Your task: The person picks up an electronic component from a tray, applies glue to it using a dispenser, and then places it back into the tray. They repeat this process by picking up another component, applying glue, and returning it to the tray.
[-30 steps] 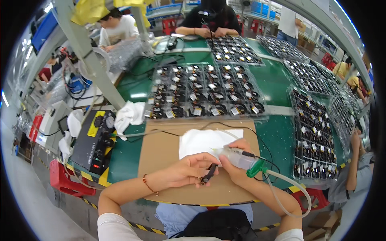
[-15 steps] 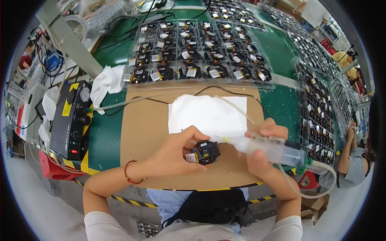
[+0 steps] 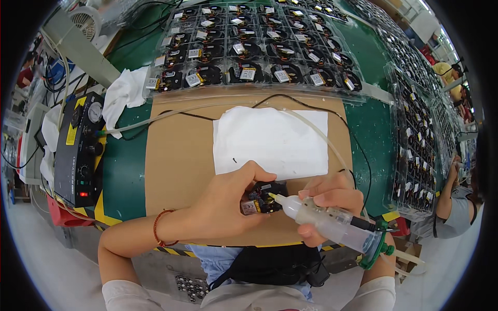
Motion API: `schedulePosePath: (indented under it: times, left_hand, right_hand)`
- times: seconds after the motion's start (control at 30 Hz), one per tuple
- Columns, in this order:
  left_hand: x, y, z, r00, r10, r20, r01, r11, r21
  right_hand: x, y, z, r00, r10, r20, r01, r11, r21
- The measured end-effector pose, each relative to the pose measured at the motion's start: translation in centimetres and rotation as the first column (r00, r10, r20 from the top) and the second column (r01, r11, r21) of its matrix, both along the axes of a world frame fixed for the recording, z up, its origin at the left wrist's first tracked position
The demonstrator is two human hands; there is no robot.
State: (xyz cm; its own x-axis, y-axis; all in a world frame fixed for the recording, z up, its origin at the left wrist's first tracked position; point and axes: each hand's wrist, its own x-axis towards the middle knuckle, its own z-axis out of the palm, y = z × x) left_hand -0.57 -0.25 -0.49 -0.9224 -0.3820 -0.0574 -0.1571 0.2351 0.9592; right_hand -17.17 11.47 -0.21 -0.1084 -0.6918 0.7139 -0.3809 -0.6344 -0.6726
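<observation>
At the near edge, below the counter (image 3: 124, 176), a black bag (image 3: 249, 267) is seen across the person's lap. Above the near part of a brown board (image 3: 179, 160), a small black component (image 3: 268, 203) with a pale label and thin wires is gripped between the thumb and fingers of the left hand (image 3: 225, 205). By the right hand (image 3: 332, 202), with fingers closed around its barrel, a translucent syringe (image 3: 334, 228) is held at a slant; its yellow tip (image 3: 274, 196) is pointed left at the component, though whether contact is made cannot be told. The syringe's right end is capped by a green fitting (image 3: 374, 251). Just beyond the hands, a white sheet (image 3: 275, 140) is laid on the board, marked by a small dark scrap (image 3: 234, 160). At left, a black control box (image 3: 78, 155) is placed on the counter, joined to a pale hose (image 3: 334, 149) that is run across the sheet's far side. Farther off, a crumpled white cloth (image 3: 123, 98) is set beside a clear tray (image 3: 228, 93), by which rows of black, labelled components are held; more trays (image 3: 415, 213) are arranged at right.
</observation>
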Motion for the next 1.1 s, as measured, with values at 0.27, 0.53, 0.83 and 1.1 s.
schedulePosePath:
  times: [0.27, 0.53, 0.83, 1.1]
  left_hand:
    - [0.1, 0.2, -0.2, 0.999, 0.008, -0.039, -0.01, 0.999, -0.047]
    - [0.1, 0.2, 0.4, 1.0, 0.018, 0.006, -0.017, 0.995, -0.097]
    - [0.0, 0.7, 0.0, 0.999, 0.05, -0.013, -0.052, 0.988, -0.142]
    - [0.1, 0.8, -0.2, 0.998, 0.065, -0.023, -0.068, 0.986, -0.153]
  right_hand:
    - [-0.2, 0.3, -0.3, 0.996, 0.022, -0.084, -0.017, 0.998, 0.061]
    - [0.3, -0.1, -0.5, 0.993, 0.019, -0.112, -0.017, 1.0, 0.017]
    - [1.1, -0.1, -1.2, 0.951, -0.064, -0.302, 0.001, 0.979, -0.202]
    - [1.3, -0.3, -1.2, 0.916, -0.085, -0.393, -0.017, 0.969, -0.248]
